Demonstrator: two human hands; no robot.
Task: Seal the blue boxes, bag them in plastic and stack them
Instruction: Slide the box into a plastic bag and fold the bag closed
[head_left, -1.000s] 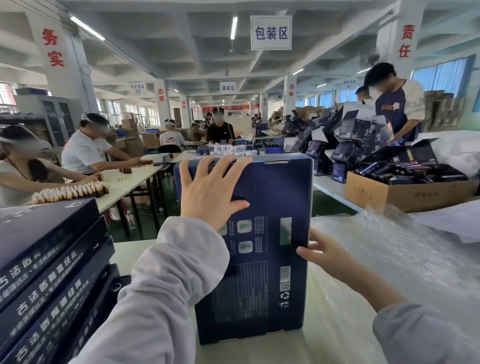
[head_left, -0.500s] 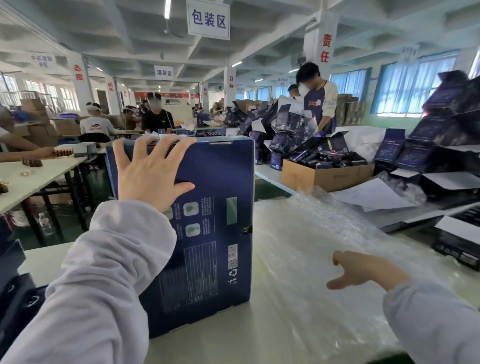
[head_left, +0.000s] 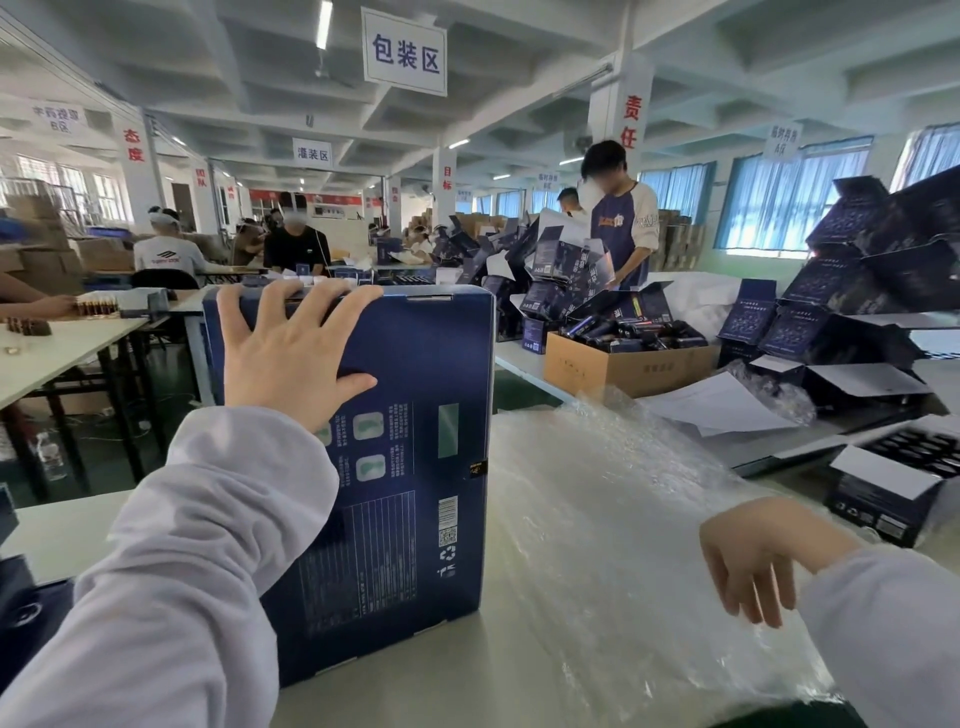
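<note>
Factory packing hall, hanging zone signs (head_left: 404, 52), long worktables (head_left: 52, 353), workers (head_left: 621, 218), piled blue boxes (head_left: 852, 280)

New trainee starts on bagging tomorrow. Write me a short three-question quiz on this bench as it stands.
1. True or false: the blue box stands upright on the table.
2. Which hand grips the box's top edge? A) left hand B) right hand C) both
3. Fill in: the right hand hovers, fingers relaxed, over the clear ____.

Key: 1 true; 2 A; 3 plastic.
</note>
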